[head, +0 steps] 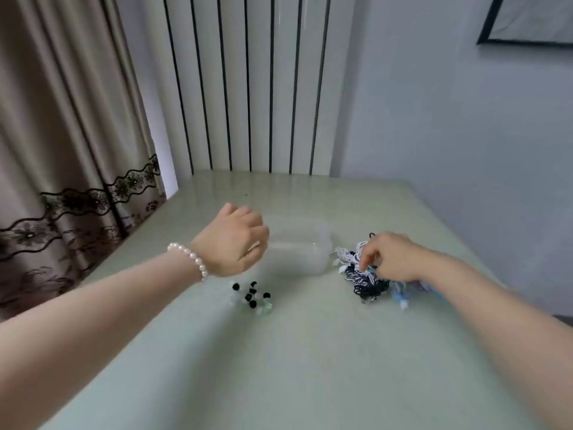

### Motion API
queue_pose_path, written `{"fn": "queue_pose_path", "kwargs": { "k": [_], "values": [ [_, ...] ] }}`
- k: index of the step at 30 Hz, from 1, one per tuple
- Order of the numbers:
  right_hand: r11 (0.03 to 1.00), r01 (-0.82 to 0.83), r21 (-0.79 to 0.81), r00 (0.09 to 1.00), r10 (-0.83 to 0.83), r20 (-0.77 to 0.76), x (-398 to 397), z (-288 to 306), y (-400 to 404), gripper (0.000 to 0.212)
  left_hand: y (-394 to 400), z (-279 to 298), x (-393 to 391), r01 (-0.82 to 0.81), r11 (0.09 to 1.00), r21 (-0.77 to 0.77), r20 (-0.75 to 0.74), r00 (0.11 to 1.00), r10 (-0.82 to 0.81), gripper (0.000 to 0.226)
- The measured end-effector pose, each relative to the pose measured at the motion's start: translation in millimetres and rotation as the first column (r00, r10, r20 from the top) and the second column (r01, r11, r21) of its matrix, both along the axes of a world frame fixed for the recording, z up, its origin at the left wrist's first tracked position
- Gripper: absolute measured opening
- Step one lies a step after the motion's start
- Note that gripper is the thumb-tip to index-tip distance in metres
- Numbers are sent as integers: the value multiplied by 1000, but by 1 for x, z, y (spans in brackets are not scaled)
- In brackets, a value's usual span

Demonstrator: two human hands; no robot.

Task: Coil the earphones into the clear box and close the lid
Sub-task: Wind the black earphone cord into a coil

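On the pale table point(279, 367), near its middle: clear box point(297, 249), blurred, lid state impossible to tell. Just right of the box: tangled earphones point(366, 274), white, black and blue cables heaped together. Right hand point(393, 259) lowered onto that heap, fingers point(367, 259) curled down into the white cables, apparently pinching a strand, probably to tease one set free for coiling. Left of the box: left hand point(235, 240), hovering with knuckles up, fingers curled under at the box's left edge, likely placed to steady it; actual contact hidden, so cannot tell. Pearl bracelet point(189, 259) on that wrist. Nearer than the box: small cluster of black, white and green pieces point(252, 297), too blurred to identify. Nothing coiled inside the box yet, by the look of it.
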State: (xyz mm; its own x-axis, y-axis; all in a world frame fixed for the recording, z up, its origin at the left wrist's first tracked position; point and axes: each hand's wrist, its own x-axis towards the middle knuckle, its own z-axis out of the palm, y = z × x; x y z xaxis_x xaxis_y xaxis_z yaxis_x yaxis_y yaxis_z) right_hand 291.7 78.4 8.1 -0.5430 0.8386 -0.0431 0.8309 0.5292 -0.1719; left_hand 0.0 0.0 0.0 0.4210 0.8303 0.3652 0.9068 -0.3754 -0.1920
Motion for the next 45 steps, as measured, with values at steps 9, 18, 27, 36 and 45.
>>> {"fn": "queue_pose_path", "kwargs": {
  "k": [9,18,27,36,45],
  "values": [
    [960,-26,277,972,-41,233,14,-46,-34,30,-35,-42,10,-151,936,-318,180,960,216,29],
    [984,149,98,852,-77,-517,5,-12,-12,8,-12,-54,17,-135,932,-336,219,951,217,23],
    [903,-117,-413,108,-402,-909,-45,-2,-28,13,5,-61,27,-142,892,-429,35,984,174,25],
    [688,-354,-633,4,-676,-737,-61,-57,-27,13,-1,-58,22,-68,909,-410,269,944,192,9],
    [559,-616,-555,-39,-726,-687,-53,-51,-27,48,2,-45,73,167,910,-380,922,-16,388,12]
  ]
}}
